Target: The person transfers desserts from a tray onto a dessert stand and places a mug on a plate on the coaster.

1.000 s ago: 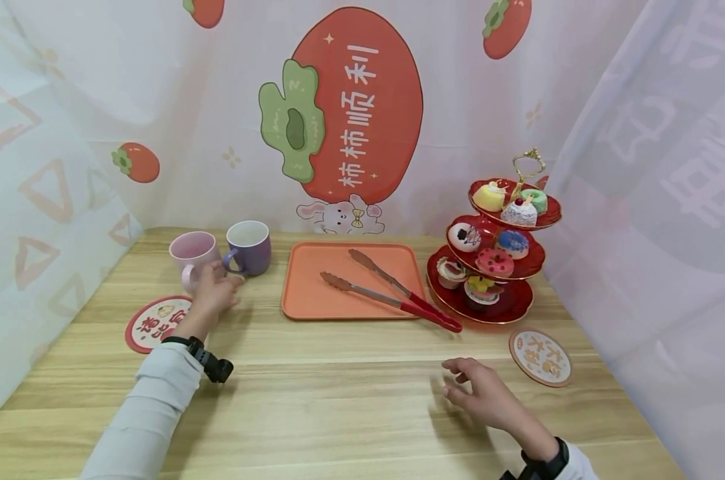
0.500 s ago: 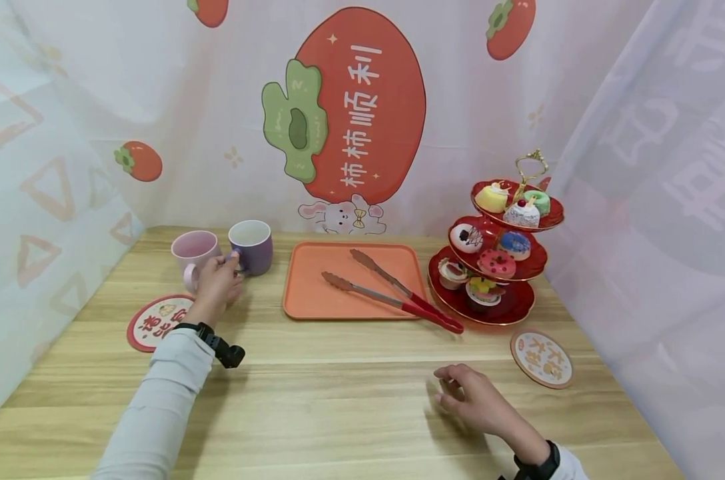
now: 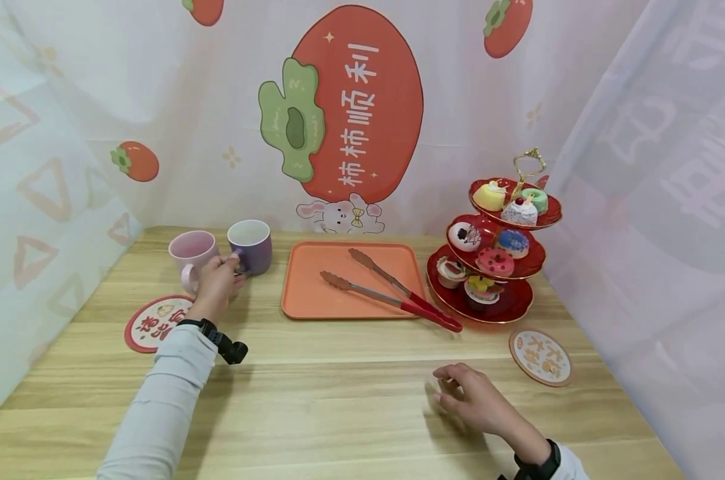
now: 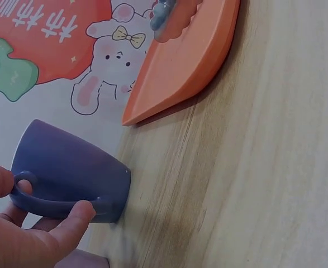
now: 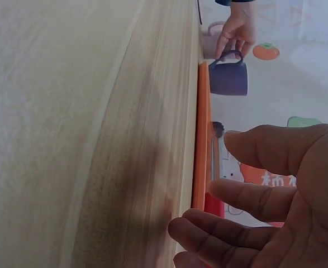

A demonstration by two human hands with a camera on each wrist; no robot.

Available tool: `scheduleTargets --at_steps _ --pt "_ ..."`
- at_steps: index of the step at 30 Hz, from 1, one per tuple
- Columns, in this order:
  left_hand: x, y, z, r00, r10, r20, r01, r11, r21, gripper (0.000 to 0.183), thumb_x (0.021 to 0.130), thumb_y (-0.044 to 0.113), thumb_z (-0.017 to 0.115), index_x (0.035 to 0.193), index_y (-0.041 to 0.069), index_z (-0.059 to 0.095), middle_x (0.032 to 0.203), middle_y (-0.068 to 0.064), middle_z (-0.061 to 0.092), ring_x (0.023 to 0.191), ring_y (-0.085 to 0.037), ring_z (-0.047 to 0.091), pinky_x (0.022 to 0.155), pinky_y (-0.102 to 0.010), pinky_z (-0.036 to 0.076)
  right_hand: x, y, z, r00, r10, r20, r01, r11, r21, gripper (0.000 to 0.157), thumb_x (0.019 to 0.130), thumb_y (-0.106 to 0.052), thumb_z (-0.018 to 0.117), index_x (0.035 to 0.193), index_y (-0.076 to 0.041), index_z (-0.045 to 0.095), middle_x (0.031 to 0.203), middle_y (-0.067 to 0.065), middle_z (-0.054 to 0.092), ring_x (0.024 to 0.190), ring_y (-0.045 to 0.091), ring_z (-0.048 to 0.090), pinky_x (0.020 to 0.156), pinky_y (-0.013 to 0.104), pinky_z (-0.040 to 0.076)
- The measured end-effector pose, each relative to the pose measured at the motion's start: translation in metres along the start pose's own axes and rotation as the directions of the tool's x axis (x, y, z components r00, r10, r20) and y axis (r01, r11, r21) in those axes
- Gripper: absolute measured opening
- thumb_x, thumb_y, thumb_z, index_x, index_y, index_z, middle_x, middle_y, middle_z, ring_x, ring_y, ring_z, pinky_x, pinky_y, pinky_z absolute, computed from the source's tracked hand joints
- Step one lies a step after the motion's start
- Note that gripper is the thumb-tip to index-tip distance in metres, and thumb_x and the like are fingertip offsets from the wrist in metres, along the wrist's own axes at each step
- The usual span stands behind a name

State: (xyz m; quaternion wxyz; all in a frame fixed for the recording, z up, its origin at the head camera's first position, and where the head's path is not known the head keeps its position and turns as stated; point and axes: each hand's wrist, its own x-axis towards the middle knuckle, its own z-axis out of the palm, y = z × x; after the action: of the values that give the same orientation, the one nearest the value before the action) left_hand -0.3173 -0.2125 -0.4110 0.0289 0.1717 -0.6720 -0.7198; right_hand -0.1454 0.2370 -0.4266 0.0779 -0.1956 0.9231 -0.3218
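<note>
My left hand [image 3: 216, 288] is at the purple mug [image 3: 254, 250], its thumb and fingers on the handle. In the left wrist view, a fingertip shows through the loop of that handle [image 4: 52, 206], and the mug stands upright on the table. Just left of it is a pink mug [image 3: 191, 252], partly behind the hand. My right hand [image 3: 476, 403] hovers low over the right front of the table, fingers loosely bent and holding nothing. In the right wrist view, the thumb [image 5: 258, 146] and fingers are spread apart.
An orange tray [image 3: 302, 293] bears red-handled tongs [image 3: 398, 305], whose handles jut over its front right edge. A red three-tier stand [image 3: 512, 310] with several toy cakes is at the back right. Round coasters lie left [image 3: 152, 327] and right [image 3: 540, 357]. A printed curtain [image 3: 218, 100] closes off the back.
My left hand has moved slightly right, from beside the pink mug onto the purple mug's handle, and grips it. The right hand has drifted a little left.
</note>
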Motion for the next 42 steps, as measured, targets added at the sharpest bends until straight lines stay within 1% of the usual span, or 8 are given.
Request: scheduleTargets --at_steps 4,15,20,24,28,31,36,42 --pt "0.0 -0.001 0.001 1.0 0.01 -0.005 -0.01 1.0 -0.005 0.019 0.099 0.026 0.039 0.094 0.008 0.041 0.119 -0.016 0.038 0.101 -0.029 0.048 0.096 -0.043 0.037 0.0 -0.001 -0.001 1.0 0.002 0.004 -0.002 1.0 0.009 0.031 0.085 -0.018 0.067 0.11 0.0 0.06 0.104 0.008 0.058 0.09 0.025 0.057 0.077 0.043 0.046" --pt "0.001 -0.001 0.001 0.999 0.032 -0.016 -0.032 0.999 -0.044 0.015 0.099 0.021 0.041 0.094 0.007 0.042 0.113 -0.012 0.039 0.093 -0.021 0.05 0.097 -0.041 0.036 0.0 -0.002 -0.004 1.0 0.014 0.013 -0.014 1.0 0.007 0.033 0.085 -0.019 0.067 0.111 0.0 0.06 0.105 0.009 0.058 0.089 0.025 0.057 0.076 0.044 0.046" --pt "0.0 -0.003 0.0 0.999 0.037 -0.02 -0.038 0.997 -0.061 0.016 0.099 0.022 0.042 0.095 0.007 0.043 0.11 -0.012 0.04 0.089 -0.017 0.051 0.096 -0.039 0.037 0.0 -0.005 -0.004 1.0 0.009 -0.018 -0.01 0.998 -0.06 0.031 0.085 -0.019 0.068 0.11 -0.003 0.061 0.104 0.008 0.058 0.092 0.027 0.057 0.075 0.044 0.045" --pt "-0.002 -0.003 -0.001 0.999 0.036 -0.013 -0.037 0.997 -0.074 0.017 0.098 0.024 0.044 0.096 0.008 0.044 0.108 -0.01 0.041 0.091 -0.017 0.05 0.095 -0.037 0.038 0.001 -0.007 -0.006 0.999 -0.021 -0.033 0.017 0.992 -0.127 0.031 0.084 -0.02 0.069 0.109 -0.004 0.063 0.105 0.005 0.058 0.096 0.027 0.057 0.078 0.045 0.045" --pt "-0.005 0.0 -0.002 0.999 0.041 -0.01 -0.042 0.993 -0.108 0.014 0.098 0.02 0.046 0.095 0.006 0.044 0.107 -0.008 0.042 0.092 -0.017 0.049 0.082 -0.027 0.045 0.001 -0.008 -0.007 1.0 -0.025 -0.02 0.02 0.98 -0.197 0.034 0.08 -0.021 0.073 0.11 -0.006 0.064 0.105 0.004 0.057 0.097 0.024 0.055 0.08 0.045 0.044" --pt "-0.009 0.003 -0.003 0.998 0.054 0.016 -0.051 0.99 -0.129 0.011 0.098 0.016 0.046 0.096 0.005 0.045 0.11 -0.009 0.044 0.09 -0.018 0.05 0.075 -0.022 0.047 0.002 -0.009 -0.008 1.0 -0.026 -0.006 0.023 0.969 -0.247 0.038 0.077 -0.021 0.075 0.109 -0.006 0.064 0.106 0.008 0.055 0.097 0.027 0.054 0.081 0.046 0.044" --pt "-0.022 0.008 -0.002 0.991 0.086 0.104 -0.069 0.986 -0.153 0.012 0.099 0.017 0.044 0.098 0.004 0.044 0.112 -0.012 0.046 0.085 -0.018 0.055 0.086 -0.029 0.045 0.003 -0.009 -0.01 0.999 -0.045 0.019 0.049 0.955 -0.293 0.038 0.075 -0.021 0.077 0.108 -0.006 0.065 0.11 0.015 0.055 0.101 0.034 0.052 0.083 0.05 0.042" --pt "-0.039 0.012 0.001 0.976 0.094 0.196 -0.049 0.973 -0.224 0.013 0.098 0.016 0.046 0.095 0.004 0.044 0.097 -0.002 0.056 0.078 -0.016 0.06 0.08 -0.027 0.048 0.003 -0.01 -0.009 0.998 -0.054 0.043 0.065 0.952 -0.299 0.041 0.074 -0.023 0.077 0.109 -0.006 0.065 0.115 0.019 0.054 0.107 0.039 0.049 0.085 0.054 0.039"
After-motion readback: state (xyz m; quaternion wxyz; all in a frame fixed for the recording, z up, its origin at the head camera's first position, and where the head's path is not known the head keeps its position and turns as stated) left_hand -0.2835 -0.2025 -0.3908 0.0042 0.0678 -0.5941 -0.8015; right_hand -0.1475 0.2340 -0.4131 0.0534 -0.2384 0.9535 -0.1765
